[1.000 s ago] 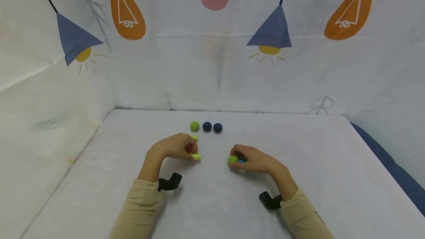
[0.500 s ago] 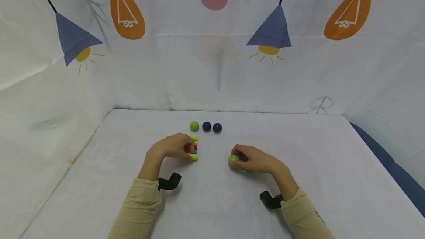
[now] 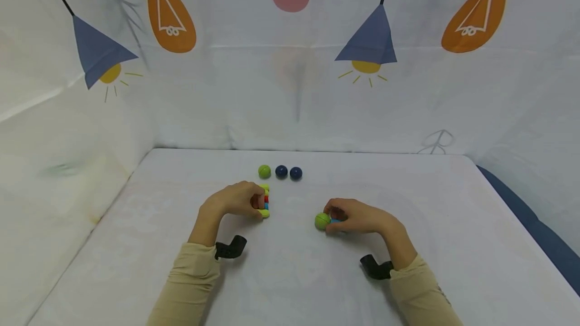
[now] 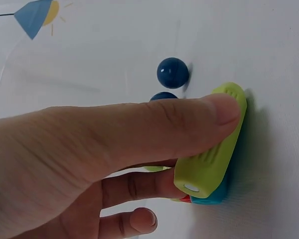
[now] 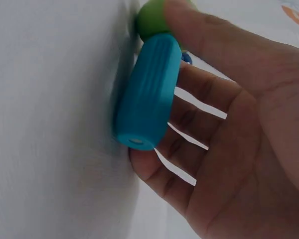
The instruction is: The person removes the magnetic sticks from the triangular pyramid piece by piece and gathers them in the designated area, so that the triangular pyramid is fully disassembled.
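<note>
My left hand (image 3: 233, 200) pinches a row of short coloured rods. In the left wrist view its thumb presses along a lime-green rod (image 4: 209, 159), with a blue rod (image 4: 212, 196) and a bit of red beneath it; the far side is hidden. Off to the right, my right hand (image 3: 360, 215) holds a green ball (image 3: 322, 221) and a blue rod (image 5: 149, 94) close to the tabletop. The right wrist view has the thumb over the ball and the other fingers curled behind the rod, whose upper end meets the ball.
A green ball (image 3: 265, 171) and two dark blue balls (image 3: 281, 171) (image 3: 296, 173) lie in a line beyond the left hand. The white table (image 3: 290, 275) ends at a printed white curtain (image 3: 235, 99) at the back and left.
The left-hand rods have shifted slightly left, showing more of the red and blue ends. My right hand has moved a little right, carrying the green ball and blue rod along.
</note>
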### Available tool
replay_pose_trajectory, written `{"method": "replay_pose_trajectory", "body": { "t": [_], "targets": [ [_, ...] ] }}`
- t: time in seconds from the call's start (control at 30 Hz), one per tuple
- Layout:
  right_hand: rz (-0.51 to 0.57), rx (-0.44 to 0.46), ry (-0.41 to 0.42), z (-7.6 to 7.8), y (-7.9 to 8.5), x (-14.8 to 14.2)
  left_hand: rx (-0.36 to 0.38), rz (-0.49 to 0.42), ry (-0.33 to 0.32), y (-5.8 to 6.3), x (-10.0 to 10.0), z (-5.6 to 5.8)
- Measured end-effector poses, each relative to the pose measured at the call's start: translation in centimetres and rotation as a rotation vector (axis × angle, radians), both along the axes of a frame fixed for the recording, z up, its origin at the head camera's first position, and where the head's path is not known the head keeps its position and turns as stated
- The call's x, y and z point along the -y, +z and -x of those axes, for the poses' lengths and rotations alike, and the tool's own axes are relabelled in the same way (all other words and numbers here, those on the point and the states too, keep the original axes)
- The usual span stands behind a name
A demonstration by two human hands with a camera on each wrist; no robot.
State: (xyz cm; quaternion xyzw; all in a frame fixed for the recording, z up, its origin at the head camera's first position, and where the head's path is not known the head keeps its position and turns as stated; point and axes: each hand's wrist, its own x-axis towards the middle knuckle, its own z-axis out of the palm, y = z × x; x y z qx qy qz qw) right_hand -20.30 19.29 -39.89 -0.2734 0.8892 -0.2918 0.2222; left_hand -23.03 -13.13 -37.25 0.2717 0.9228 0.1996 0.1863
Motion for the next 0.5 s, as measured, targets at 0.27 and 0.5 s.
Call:
{"method": "replay_pose_trajectory", "body": {
  "t": [0.27, 0.5],
  "targets": [
    [0.018, 0.002, 0.016, 0.38, -0.26, -0.53, 0.016, 0.022, 0.025, -0.15, 0.03, 0.14],
    [0.007, -0.009, 0.012, 0.54, -0.42, -0.55, 0.008, 0.018, 0.028, -0.01, 0.07, 0.19]
  ]
}}
